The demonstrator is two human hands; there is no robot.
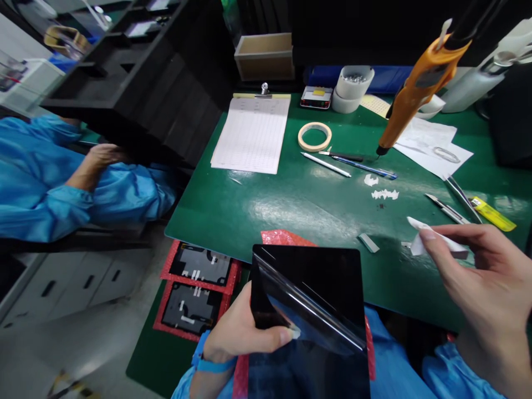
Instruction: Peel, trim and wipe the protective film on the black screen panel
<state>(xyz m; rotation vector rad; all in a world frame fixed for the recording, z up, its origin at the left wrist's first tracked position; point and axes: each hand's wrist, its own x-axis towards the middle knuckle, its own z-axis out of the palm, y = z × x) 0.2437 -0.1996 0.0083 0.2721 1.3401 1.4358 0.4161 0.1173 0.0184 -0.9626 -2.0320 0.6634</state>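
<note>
A black glossy screen panel (316,277) stands tilted at the table's front edge, with a clear film (307,305) partly lifted and curled diagonally across it. My left hand (249,327) grips the panel's left side, its thumb on the film near a small whitish tab (295,332). Off to the right, my right hand (477,271) pinches a folded white piece (440,241) between thumb and fingers, above the green table (270,205). Pink bubble wrap (286,238) shows behind and beside the panel.
An orange electric screwdriver (419,88) hangs at the upper right. Tweezers (461,197), a knife (446,209), pens (326,164), a tape roll (315,137) and a clipboard (253,133) lie around. Two panels (193,307) rest lower left. Another person's sleeve (75,183) is at left.
</note>
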